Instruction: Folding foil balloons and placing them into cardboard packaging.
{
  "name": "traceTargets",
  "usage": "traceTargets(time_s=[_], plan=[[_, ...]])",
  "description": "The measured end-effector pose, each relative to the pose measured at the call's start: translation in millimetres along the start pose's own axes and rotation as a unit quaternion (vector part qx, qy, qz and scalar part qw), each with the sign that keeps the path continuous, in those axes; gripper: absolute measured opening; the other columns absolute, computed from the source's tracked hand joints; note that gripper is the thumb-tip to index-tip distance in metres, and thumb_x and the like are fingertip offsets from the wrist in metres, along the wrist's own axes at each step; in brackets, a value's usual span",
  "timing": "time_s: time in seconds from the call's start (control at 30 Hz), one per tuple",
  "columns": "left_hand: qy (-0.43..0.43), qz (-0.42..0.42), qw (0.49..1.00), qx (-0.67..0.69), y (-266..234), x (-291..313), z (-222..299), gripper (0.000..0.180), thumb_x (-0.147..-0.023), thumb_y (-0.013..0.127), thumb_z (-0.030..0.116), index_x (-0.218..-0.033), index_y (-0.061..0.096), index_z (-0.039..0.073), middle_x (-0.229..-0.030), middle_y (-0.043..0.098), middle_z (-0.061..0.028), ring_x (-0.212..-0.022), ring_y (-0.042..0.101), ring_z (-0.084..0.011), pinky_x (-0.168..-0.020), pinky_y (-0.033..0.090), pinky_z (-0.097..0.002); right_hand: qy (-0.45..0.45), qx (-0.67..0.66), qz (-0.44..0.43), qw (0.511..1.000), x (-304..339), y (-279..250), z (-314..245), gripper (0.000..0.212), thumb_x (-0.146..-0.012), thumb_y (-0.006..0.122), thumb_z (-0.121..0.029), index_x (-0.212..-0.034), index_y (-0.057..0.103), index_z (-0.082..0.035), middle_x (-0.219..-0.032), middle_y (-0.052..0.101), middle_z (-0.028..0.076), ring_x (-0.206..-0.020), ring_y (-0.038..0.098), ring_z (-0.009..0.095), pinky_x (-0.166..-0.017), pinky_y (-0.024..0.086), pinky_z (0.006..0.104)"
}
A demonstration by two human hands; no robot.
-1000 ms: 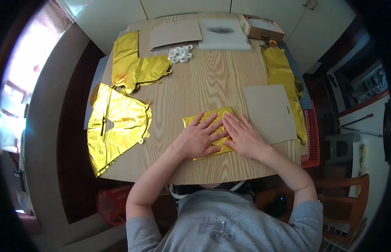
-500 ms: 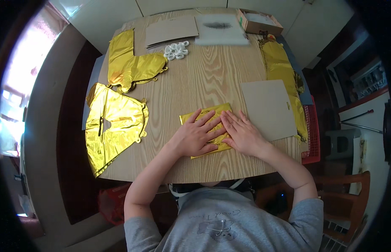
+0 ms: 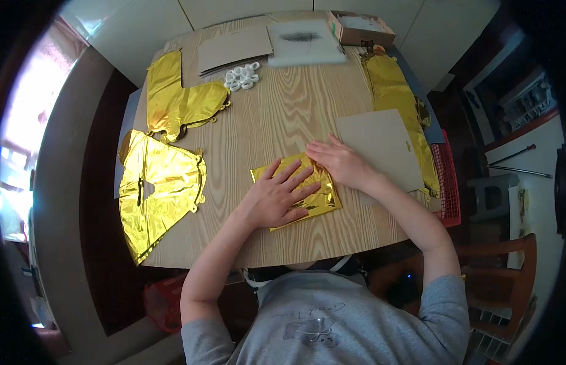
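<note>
A folded gold foil balloon [image 3: 329,199] lies as a flat, roughly square packet near the table's front edge. My left hand [image 3: 276,198] rests flat on its left half, fingers spread. My right hand [image 3: 342,165] lies over the packet's far right corner, its fingers stretched out toward the left and the thumb partly hidden. Neither hand grips anything. Just right of my right hand is a beige cardboard sheet [image 3: 383,146], which overlaps a stack of gold foil balloons [image 3: 395,91] along the right edge.
More flat gold foil balloons lie at the left, an L-shaped pile [image 3: 167,91] behind a wide piece [image 3: 164,188]. Toward the back are small white rings [image 3: 240,78], cardboard sheets [image 3: 234,48], a translucent plastic packet [image 3: 307,52] and an open box [image 3: 363,29]. A red basket [image 3: 447,176] stands beyond the right edge.
My right hand has slid away from the packet's middle to its far right corner, uncovering the right half. My left hand stays spread on the left half. The view has shifted slightly.
</note>
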State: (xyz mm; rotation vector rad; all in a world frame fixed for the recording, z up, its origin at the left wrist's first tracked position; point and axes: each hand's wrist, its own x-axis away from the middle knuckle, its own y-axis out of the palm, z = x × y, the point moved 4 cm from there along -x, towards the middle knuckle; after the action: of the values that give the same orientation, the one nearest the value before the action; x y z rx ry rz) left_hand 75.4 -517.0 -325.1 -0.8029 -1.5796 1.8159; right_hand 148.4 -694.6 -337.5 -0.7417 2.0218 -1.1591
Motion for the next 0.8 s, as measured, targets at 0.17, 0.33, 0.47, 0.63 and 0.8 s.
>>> traceTargets(time_s=[0.17,0.33,0.47,0.63,0.8], plan=[[0.002,-0.009,1.000,0.026,-2,0,0,0.059,-0.094,0.042,0.051,-0.147,0.037,0.025,-0.155,0.029,-0.0101,-0.144,0.022,-0.0334,-0.116,0.012,-0.0566,0.016,0.022,-0.016,0.999,0,1,5,0.039,-0.090,0.054,-0.018,-0.128,0.060,-0.010,-0.136,0.056,0.007,-0.131,0.048,0.024,-0.114,0.028,0.0506],[0.003,-0.010,1.000,0.024,-1,1,0,0.059,-0.094,0.042,0.052,-0.147,0.037,0.025,-0.155,0.029,-0.0099,-0.144,0.022,-0.0332,-0.116,0.012,-0.0567,0.033,0.032,-0.044,0.998,0,-1,10,0.038,-0.094,0.053,-0.024,-0.130,0.059,-0.015,-0.138,0.054,0.002,-0.135,0.043,0.027,-0.115,0.024,0.0523],[-0.001,-0.006,1.000,0.015,1,0,0,0.059,-0.094,0.042,0.053,-0.147,0.038,0.026,-0.155,0.031,-0.0081,-0.144,0.022,-0.0348,-0.116,0.012,-0.0574,0.053,-0.001,-0.075,0.996,-3,-10,15,0.037,-0.096,0.052,-0.026,-0.132,0.058,-0.018,-0.140,0.053,0.000,-0.139,0.037,0.028,-0.116,0.020,0.0533],[-0.009,0.004,1.000,-0.016,-1,0,1,0.060,-0.093,0.042,0.057,-0.146,0.040,0.029,-0.154,0.033,-0.0060,-0.144,0.022,-0.0378,-0.115,0.012,-0.0599,0.054,-0.011,-0.068,0.996,-1,-17,4,0.040,-0.094,0.055,-0.022,-0.133,0.055,-0.012,-0.141,0.051,0.003,-0.138,0.038,0.027,-0.117,0.019,0.0521],[-0.011,0.003,1.000,-0.018,2,0,0,0.060,-0.093,0.042,0.057,-0.146,0.038,0.030,-0.154,0.033,-0.0059,-0.144,0.021,-0.0384,-0.115,0.011,-0.0607,0.001,0.032,-0.027,0.999,15,3,-23,0.047,-0.094,0.056,-0.024,-0.134,0.051,0.000,-0.140,0.051,0.013,-0.136,0.041,0.027,-0.115,0.024,0.0507]])
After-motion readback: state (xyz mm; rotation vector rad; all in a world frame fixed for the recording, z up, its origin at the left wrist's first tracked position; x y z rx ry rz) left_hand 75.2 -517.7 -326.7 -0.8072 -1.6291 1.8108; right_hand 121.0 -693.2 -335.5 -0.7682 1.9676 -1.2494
